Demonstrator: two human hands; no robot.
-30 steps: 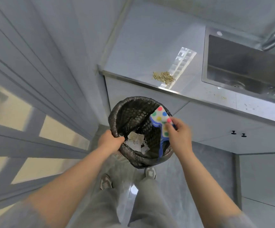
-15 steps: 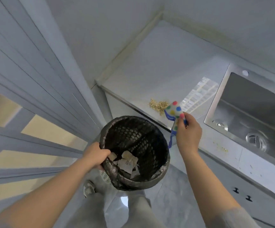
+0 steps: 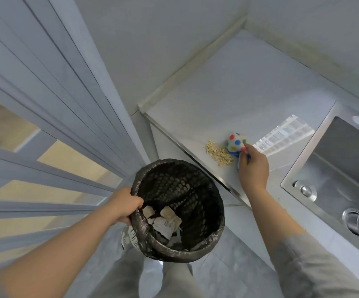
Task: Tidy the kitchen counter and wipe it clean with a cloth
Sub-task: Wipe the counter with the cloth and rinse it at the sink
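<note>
A white cloth with coloured dots and a blue edge (image 3: 236, 142) rests on the pale kitchen counter (image 3: 238, 91), bunched in the fingers of my right hand (image 3: 253, 167). Just left of the cloth lies a small heap of oat-like crumbs (image 3: 219, 153), close to the counter's front edge. My left hand (image 3: 124, 206) grips the rim of a black-lined mesh bin (image 3: 177, 208), held below the counter edge, a little left of the crumbs. Crumpled paper scraps (image 3: 165, 220) lie inside the bin.
A steel sink (image 3: 343, 175) with a round drain (image 3: 356, 220) is set into the counter on the right. White walls meet behind the counter. A sliding door with glass panels (image 3: 45, 134) fills the left. My legs and a grey tiled floor (image 3: 223, 274) are below.
My right hand carried the cloth up from over the bin and set it on the counter beside the crumbs. The view tilted up and the bin stays in my left hand.
</note>
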